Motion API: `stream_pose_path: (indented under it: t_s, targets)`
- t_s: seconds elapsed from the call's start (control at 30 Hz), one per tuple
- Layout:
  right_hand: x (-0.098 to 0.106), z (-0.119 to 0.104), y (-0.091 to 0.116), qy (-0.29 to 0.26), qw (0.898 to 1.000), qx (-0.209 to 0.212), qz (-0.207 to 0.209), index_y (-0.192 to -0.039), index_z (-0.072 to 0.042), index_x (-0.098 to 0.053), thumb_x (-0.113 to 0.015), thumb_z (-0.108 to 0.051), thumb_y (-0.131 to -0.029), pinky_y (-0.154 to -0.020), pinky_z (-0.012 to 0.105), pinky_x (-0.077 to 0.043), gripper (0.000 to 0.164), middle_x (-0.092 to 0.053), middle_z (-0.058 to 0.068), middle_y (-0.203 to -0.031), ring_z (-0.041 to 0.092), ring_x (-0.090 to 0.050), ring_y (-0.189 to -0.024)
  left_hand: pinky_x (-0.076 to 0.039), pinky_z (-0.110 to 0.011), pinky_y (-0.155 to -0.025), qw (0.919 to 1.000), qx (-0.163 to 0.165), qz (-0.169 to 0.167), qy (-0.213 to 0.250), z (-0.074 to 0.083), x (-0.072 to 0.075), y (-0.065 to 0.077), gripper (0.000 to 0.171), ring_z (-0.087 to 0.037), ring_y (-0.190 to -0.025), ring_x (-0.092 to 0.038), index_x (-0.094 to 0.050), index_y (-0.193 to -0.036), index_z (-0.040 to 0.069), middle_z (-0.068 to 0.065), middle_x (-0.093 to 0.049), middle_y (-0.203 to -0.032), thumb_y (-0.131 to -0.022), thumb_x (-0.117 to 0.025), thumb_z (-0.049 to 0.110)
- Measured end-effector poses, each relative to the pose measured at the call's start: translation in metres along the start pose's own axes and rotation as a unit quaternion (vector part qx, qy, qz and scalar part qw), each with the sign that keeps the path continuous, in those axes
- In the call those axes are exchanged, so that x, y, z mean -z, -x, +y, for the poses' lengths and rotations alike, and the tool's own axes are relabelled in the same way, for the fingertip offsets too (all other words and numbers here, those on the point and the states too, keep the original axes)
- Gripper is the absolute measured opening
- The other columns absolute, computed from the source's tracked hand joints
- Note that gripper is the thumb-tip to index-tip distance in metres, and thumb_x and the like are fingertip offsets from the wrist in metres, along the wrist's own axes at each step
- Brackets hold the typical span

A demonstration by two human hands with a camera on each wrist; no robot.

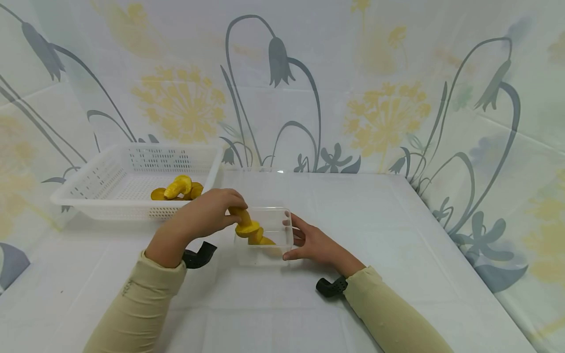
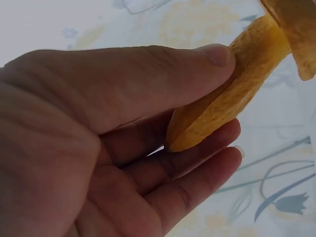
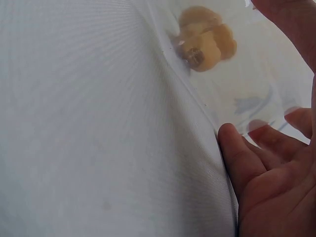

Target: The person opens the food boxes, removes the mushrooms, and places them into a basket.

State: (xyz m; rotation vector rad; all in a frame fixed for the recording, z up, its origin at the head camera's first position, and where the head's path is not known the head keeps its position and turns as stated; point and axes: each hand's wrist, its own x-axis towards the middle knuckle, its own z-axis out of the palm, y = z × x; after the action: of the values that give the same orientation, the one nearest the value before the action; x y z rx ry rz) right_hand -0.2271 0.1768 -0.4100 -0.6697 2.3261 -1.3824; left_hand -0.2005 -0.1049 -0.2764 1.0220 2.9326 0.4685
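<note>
My left hand (image 1: 207,213) pinches a yellow mushroom (image 1: 245,227) by its stem, thumb on one side and fingers on the other, with the cap pointing down. In the left wrist view the stem (image 2: 224,98) lies between thumb and fingers. Below the cap is a clear plastic container (image 1: 251,256), which overlaps the held mushroom in the head view. Inside it lie yellow mushrooms (image 1: 261,239), seen through the wall in the right wrist view as a brownish-yellow cluster (image 3: 205,42). My right hand (image 1: 313,242) grips the container's right side, thumb near the front corner and fingers farther back.
A white perforated plastic basket (image 1: 119,210) stands at the back left, holding several yellow mushrooms (image 1: 178,187) near its front right corner. A white cloth (image 1: 353,206) covers the table. Behind it hangs a flower-printed curtain (image 1: 326,108).
</note>
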Motion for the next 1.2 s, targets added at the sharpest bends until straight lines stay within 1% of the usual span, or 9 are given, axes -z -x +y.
stream_pose_path:
  t_s: [0.17, 0.3, 0.4, 0.53, 0.63, 0.8, 1.0, 1.1, 1.2]
  targets:
    - [0.0, 0.001, 0.0, -0.006, 1.0, 0.005, -0.002, -0.157, -0.024, -0.008, -0.086, -0.035, -0.07, -0.11, 0.039, -0.041, 0.118, -0.029, 0.002, -0.159, 0.024, -0.038, -0.142, -0.054, -0.039, -0.091, 0.9996, 0.018, 0.021, 0.001, -0.004, 0.008, 0.006, 0.027, -0.024, -0.107, -0.063, -0.069, -0.116, 0.006, -0.006, -0.066, -0.118, -0.09, -0.068, 0.011]
    - [0.0, 0.002, 0.0, -0.009, 1.0, 0.003, -0.002, -0.157, -0.024, -0.008, -0.086, -0.034, -0.07, -0.11, 0.038, -0.04, 0.117, -0.029, 0.002, -0.159, 0.023, -0.036, -0.143, -0.054, -0.04, -0.09, 0.9987, 0.021, 0.046, 0.006, -0.01, 0.013, 0.01, 0.027, -0.024, -0.105, -0.063, -0.069, -0.116, 0.006, -0.005, -0.066, -0.116, -0.089, -0.069, 0.012]
    - [0.0, 0.002, 0.0, -0.012, 1.0, 0.006, -0.004, -0.157, -0.023, -0.008, -0.086, -0.033, -0.07, -0.11, 0.037, -0.041, 0.118, -0.028, 0.003, -0.159, 0.023, -0.036, -0.143, -0.053, -0.042, -0.091, 0.9975, 0.025, 0.065, 0.012, -0.015, 0.017, 0.013, 0.028, -0.026, -0.106, -0.062, -0.068, -0.117, 0.004, -0.007, -0.067, -0.116, -0.09, -0.068, 0.013]
    - [0.0, 0.003, -0.001, -0.018, 1.0, 0.013, -0.007, -0.157, -0.021, -0.007, -0.086, -0.032, -0.07, -0.109, 0.037, -0.041, 0.118, -0.028, 0.005, -0.159, 0.024, -0.035, -0.144, -0.053, -0.043, -0.091, 0.9944, 0.026, 0.101, 0.014, -0.025, 0.022, 0.016, 0.029, -0.026, -0.104, -0.064, -0.068, -0.116, 0.001, -0.009, -0.068, -0.115, -0.089, -0.069, 0.014]
    - [0.0, 0.003, -0.001, -0.02, 1.0, 0.015, -0.006, -0.157, -0.021, -0.007, -0.087, -0.031, -0.07, -0.109, 0.036, -0.041, 0.119, -0.028, 0.005, -0.159, 0.024, -0.035, -0.144, -0.052, -0.044, -0.091, 0.9918, 0.034, 0.123, 0.012, -0.032, 0.025, 0.019, 0.031, -0.027, -0.103, -0.064, -0.068, -0.116, 0.001, -0.011, -0.067, -0.116, -0.089, -0.07, 0.016]
    - [0.0, 0.003, 0.0, -0.015, 1.0, 0.014, -0.006, -0.157, -0.021, -0.008, -0.086, -0.033, -0.07, -0.109, 0.037, -0.041, 0.118, -0.028, 0.005, -0.159, 0.024, -0.035, -0.144, -0.051, -0.047, -0.093, 0.9875, 0.069, 0.14, 0.021, -0.041, 0.03, 0.024, 0.032, -0.03, -0.107, -0.062, -0.067, -0.118, 0.003, -0.013, -0.065, -0.121, -0.09, -0.068, 0.019]
    - [0.0, 0.003, 0.0, -0.01, 1.0, 0.011, -0.006, -0.157, -0.023, -0.008, -0.086, -0.034, -0.071, -0.109, 0.038, -0.041, 0.117, -0.028, 0.004, -0.159, 0.024, -0.036, -0.143, -0.054, -0.048, -0.087, 0.981, 0.112, 0.151, 0.05, -0.053, 0.033, 0.028, 0.033, -0.032, -0.11, -0.058, -0.065, -0.122, 0.003, -0.014, -0.063, -0.124, -0.093, -0.065, 0.019]
    - [-0.001, 0.003, 0.0, -0.011, 1.0, 0.012, -0.005, -0.157, -0.023, -0.008, -0.086, -0.033, -0.071, -0.109, 0.038, -0.041, 0.117, -0.028, 0.004, -0.159, 0.024, -0.036, -0.143, -0.051, -0.051, -0.093, 0.9777, 0.129, 0.154, 0.063, -0.059, 0.033, 0.03, 0.035, -0.034, -0.115, -0.054, -0.063, -0.124, 0.002, -0.016, -0.061, -0.125, -0.094, -0.064, 0.02]
    - [0.0, 0.003, 0.0, -0.011, 1.0, 0.013, -0.005, -0.157, -0.023, -0.008, -0.086, -0.033, -0.071, -0.109, 0.038, -0.041, 0.117, -0.028, 0.004, -0.158, 0.024, -0.036, -0.143, -0.045, -0.055, -0.099, 0.9753, 0.14, 0.161, 0.056, -0.066, 0.033, 0.03, 0.035, -0.036, -0.118, -0.052, -0.063, -0.124, 0.001, -0.017, -0.06, -0.127, -0.094, -0.063, 0.02]
